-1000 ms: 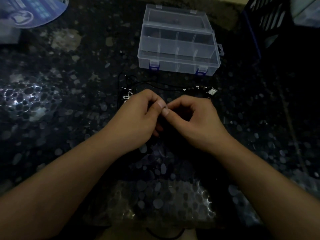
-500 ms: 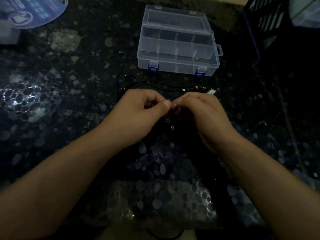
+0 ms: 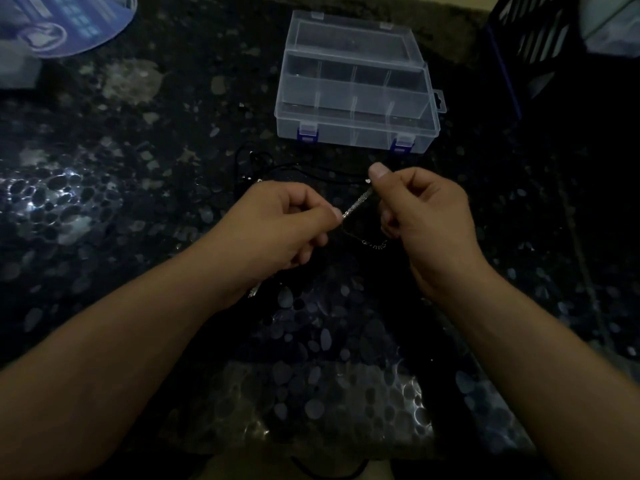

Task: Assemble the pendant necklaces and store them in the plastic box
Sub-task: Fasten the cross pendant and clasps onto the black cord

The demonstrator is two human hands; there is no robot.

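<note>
Writing: none readable; the light is too dim.
Left hand (image 3: pixel 284 223): pinching the chain's lower end.
Right hand (image 3: pixel 426 216): pinching its upper end.
Chain (image 3: pixel 356 204): stretching taut between them, probably silver.
Box (image 3: pixel 356 88): sitting open beyond the hands.

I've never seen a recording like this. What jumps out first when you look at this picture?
Two bare hands meet mid-frame: the left hand and right hand each pinch an end of a short silver chain stretched taut between them. Just beyond them, on the dark pebble-patterned table, stands a clear plastic box with dividers and blue latches. Black cords lie between the box and the hands.
</note>
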